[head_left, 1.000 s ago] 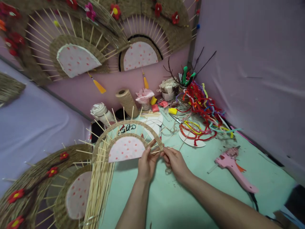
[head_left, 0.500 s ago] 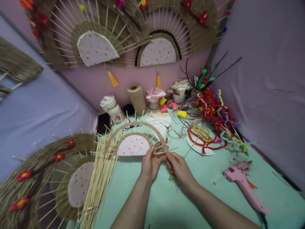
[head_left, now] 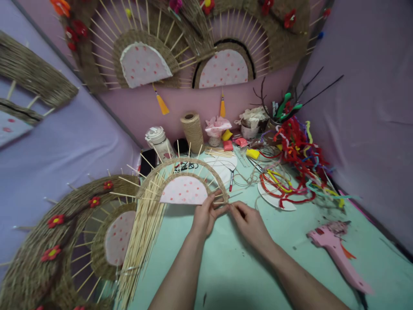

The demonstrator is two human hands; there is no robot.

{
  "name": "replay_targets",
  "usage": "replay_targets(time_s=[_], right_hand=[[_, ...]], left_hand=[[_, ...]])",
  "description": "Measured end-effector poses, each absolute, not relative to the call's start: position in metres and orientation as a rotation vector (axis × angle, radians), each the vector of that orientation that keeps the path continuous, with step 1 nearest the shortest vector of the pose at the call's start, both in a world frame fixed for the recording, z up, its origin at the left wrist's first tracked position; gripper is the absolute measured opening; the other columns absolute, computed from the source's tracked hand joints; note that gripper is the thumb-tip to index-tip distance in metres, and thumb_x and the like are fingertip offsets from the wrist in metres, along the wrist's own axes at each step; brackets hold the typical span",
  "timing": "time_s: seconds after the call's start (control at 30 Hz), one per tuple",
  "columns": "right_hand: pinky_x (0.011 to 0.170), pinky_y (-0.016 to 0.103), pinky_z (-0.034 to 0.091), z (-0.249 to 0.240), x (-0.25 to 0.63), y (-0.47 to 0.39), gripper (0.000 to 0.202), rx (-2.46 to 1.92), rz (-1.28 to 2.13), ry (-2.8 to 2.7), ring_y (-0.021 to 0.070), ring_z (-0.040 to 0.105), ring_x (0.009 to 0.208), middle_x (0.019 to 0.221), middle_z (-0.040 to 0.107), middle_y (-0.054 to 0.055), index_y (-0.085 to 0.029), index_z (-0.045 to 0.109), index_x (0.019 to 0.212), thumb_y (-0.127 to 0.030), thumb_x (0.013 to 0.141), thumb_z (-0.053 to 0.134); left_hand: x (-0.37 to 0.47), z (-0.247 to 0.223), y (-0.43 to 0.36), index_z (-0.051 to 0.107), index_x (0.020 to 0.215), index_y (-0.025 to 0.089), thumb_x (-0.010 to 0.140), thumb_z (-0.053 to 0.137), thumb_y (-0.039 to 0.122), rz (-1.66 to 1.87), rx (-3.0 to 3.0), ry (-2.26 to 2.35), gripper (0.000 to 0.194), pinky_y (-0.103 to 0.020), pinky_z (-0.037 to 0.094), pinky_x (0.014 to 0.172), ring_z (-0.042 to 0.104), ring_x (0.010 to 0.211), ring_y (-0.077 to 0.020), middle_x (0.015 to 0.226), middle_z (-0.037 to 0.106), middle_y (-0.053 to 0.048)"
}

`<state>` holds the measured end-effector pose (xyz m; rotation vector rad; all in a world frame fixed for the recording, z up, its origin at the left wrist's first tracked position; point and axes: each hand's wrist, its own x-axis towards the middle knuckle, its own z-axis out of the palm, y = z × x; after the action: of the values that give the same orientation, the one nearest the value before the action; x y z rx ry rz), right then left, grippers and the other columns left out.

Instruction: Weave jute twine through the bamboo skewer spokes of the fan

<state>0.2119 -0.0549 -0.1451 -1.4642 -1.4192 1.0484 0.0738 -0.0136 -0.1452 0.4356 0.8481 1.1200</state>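
Observation:
A half-round woven fan (head_left: 183,189) is held over the table, with a white centre dotted in pink, thin sticks fanning out and bands of brown twine around it. My left hand (head_left: 204,215) grips its lower right corner, thumb in front and fingers behind. Close beside it, my right hand (head_left: 247,221) has thumb and forefinger pinched at the fan's right end, apparently on the twine, whose strand is mostly hidden there. Under the fan's left side lies a bundle of thin sticks (head_left: 145,232).
A pink glue gun (head_left: 338,254) lies at right. Scissors (head_left: 279,178), pipe cleaners (head_left: 297,142) and a small brush (head_left: 231,180) are beyond my hands. A twine spool (head_left: 192,132) and white bottle (head_left: 160,144) stand at the back. A larger decorated fan (head_left: 74,211) is at left.
The view has shifted slightly, so the surroundings sit further right. The fan is tilted a little more, and my right hand has drawn slightly away from my left, still pinching.

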Motion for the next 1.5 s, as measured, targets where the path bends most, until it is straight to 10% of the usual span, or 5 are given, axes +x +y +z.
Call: replay_targets(time_s=[0.43, 0.7, 1.5], right_hand=[[0.065, 0.028, 0.039, -0.147, 0.241, -0.045, 0.017, -1.669, 0.508, -1.662, 0.0169, 0.055, 0.07, 0.074, 0.062, 0.003, -0.02, 0.06, 0.076, -0.031, 0.088, 0.054], [0.062, 0.027, 0.039, -0.151, 0.235, -0.044, 0.021, -1.655, 0.54, -1.69, 0.0158, 0.055, 0.066, 0.071, 0.061, 0.002, -0.019, 0.06, 0.072, -0.033, 0.087, 0.055], [0.064, 0.027, 0.043, -0.13, 0.257, -0.044, 0.015, -1.478, 0.937, -1.596, 0.016, 0.059, 0.068, 0.079, 0.069, 0.003, -0.02, 0.069, 0.082, -0.029, 0.081, 0.057]], left_hand=[[0.061, -0.148, -0.006, 0.057, 0.117, 0.013, 0.082, 0.06, 0.02, 0.953, 0.465, 0.792, 0.037, -0.052, 0.054, 0.083, 0.068, 0.092, -0.0302, 0.103, 0.069, -0.012], [0.064, -0.151, -0.01, 0.065, 0.103, 0.007, 0.081, 0.059, 0.021, 0.91, 0.49, 0.746, 0.026, -0.047, 0.054, 0.085, 0.066, 0.095, -0.0282, 0.1, 0.07, -0.016], [0.037, -0.137, -0.003, 0.029, 0.144, 0.025, 0.083, 0.05, 0.014, 0.988, 0.484, 0.678, 0.065, -0.041, 0.057, 0.071, 0.07, 0.09, -0.0279, 0.099, 0.071, -0.01]])
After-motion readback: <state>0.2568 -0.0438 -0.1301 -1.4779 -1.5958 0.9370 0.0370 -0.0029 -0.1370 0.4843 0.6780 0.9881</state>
